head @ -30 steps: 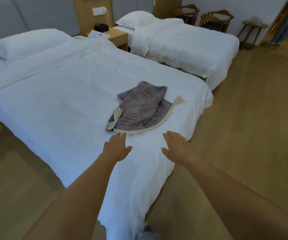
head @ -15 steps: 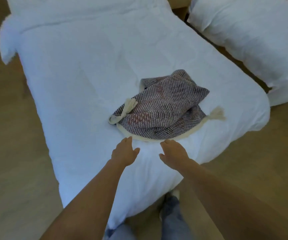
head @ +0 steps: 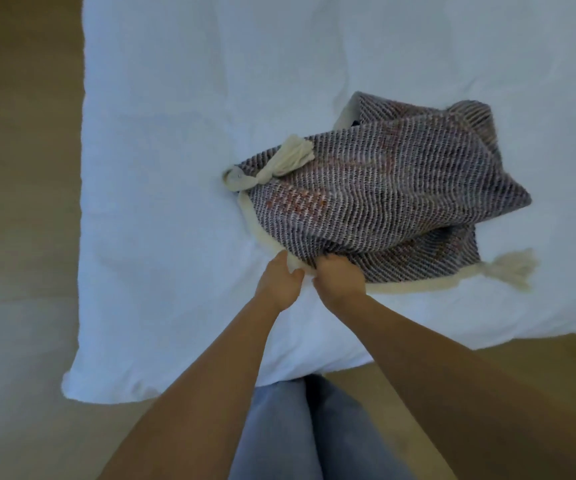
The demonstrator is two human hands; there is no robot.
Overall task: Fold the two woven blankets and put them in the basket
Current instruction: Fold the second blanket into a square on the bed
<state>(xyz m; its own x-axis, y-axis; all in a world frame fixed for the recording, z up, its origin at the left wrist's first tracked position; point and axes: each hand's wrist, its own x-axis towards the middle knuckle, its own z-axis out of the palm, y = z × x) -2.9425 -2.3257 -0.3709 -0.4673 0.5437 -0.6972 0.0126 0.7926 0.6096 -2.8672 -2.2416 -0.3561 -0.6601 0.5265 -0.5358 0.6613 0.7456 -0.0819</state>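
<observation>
A crumpled woven blanket [head: 383,192], grey and reddish with a cream border and cream tassels, lies in a heap on the white bed [head: 175,133]. My left hand [head: 279,285] touches its near cream edge, fingers curled at the border. My right hand [head: 340,277] is closed on the same near edge, right beside the left. One tassel [head: 293,155] lies on top at the left, another tassel [head: 508,270] sticks out at the right. I cannot tell whether the heap is one blanket or two. No basket is in view.
The bed's near corner [head: 82,386] hangs over a wooden floor [head: 19,168]. My legs in blue jeans [head: 297,431] stand against the bed's near edge. More wooden floor [head: 539,368] shows at the right.
My head tilted down and moved closer over the bed. Both hands moved forward from the bare sheet to the blanket's near edge and closed on it.
</observation>
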